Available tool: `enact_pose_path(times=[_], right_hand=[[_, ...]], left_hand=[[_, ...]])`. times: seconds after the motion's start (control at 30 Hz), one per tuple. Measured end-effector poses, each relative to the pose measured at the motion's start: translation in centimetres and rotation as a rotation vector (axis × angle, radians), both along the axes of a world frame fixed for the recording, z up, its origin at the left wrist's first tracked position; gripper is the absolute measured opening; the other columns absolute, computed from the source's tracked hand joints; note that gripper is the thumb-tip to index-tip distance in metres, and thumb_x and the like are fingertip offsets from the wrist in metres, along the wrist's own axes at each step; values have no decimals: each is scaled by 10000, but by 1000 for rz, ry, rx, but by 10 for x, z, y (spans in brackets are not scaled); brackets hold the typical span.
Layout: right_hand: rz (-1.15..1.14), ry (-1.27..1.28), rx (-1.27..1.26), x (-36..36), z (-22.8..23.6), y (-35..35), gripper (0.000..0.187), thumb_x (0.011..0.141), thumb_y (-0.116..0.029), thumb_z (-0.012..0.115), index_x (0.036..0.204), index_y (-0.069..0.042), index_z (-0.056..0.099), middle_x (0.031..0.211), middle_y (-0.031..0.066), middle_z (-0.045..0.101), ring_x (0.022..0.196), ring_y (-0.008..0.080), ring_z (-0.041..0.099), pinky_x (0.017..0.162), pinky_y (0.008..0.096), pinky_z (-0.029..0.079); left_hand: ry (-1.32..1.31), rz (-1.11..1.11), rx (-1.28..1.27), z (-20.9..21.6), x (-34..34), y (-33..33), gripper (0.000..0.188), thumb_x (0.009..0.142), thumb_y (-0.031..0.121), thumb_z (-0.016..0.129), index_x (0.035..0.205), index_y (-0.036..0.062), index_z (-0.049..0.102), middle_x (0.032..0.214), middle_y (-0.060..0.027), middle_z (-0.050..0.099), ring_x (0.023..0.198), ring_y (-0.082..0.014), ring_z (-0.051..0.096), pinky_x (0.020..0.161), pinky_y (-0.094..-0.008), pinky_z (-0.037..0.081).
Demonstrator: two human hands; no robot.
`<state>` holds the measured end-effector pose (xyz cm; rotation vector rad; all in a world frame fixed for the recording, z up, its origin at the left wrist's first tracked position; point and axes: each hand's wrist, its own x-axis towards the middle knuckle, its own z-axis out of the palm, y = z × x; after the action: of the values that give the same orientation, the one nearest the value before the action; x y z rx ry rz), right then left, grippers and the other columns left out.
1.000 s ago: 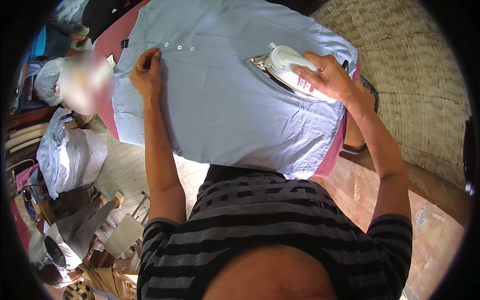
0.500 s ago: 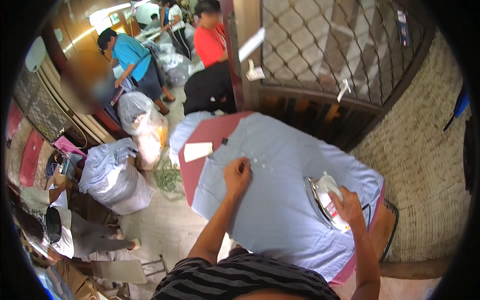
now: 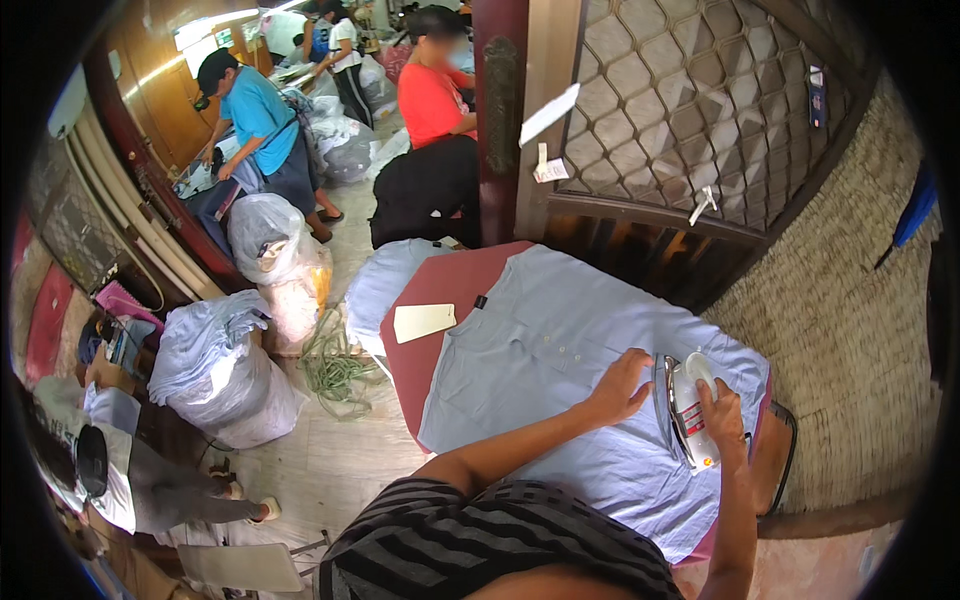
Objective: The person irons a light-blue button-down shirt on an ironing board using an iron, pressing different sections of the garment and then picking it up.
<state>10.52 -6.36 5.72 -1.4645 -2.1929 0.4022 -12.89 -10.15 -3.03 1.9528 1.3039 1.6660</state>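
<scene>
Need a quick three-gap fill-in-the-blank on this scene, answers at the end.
1. The right hand grips a white ____.
2. The light-blue shirt shows ____ small buttons down its front.
3. The empty hand is the person's ____ one.

Missing words: iron; three; left.

I log a shirt [image 3: 500, 372]: light blue, spread from frame centre to right, three pale buttons [image 3: 562, 348] showing, creased toward lower right. I see the iron [image 3: 688, 410] over its right part: white, red-marked, nose toward frame top.
</scene>
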Motion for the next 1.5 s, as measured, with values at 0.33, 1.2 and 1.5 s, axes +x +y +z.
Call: enact_pose_path(times=[0.33, 1.2, 1.5], right_hand=[[-296, 52, -43, 57, -1, -79, 327, 974, -310, 616, 889, 0, 559, 711, 266, 581, 690, 465, 613, 579, 477, 465], [-542, 1837, -437, -50, -23, -53, 243, 1047, -340, 459, 1157, -128, 413, 929, 78, 544, 797, 195, 559, 729, 368, 511], [-440, 1031, -222, 49, -40, -90, 308, 1024, -218, 503, 1257, -34, 583, 1114, 117, 627, 1033, 212, 605, 898, 351, 507]], left_hand=[[773, -13, -229, -34, 16, 8, 592, 953, 397, 531, 1475, 139, 430, 1595, -137, 276, 1458, -379, 254, 1150, -597, 192], [191, -416, -520, 40, -2, 27, 440, 1015, 234, 498, 1377, -17, 513, 1369, -194, 569, 1261, -337, 554, 1050, -379, 421], [673, -485, -285, 104, 87, 18, 570, 933, 176, 630, 1392, -87, 418, 1314, -305, 547, 1182, -428, 561, 985, -467, 456]])
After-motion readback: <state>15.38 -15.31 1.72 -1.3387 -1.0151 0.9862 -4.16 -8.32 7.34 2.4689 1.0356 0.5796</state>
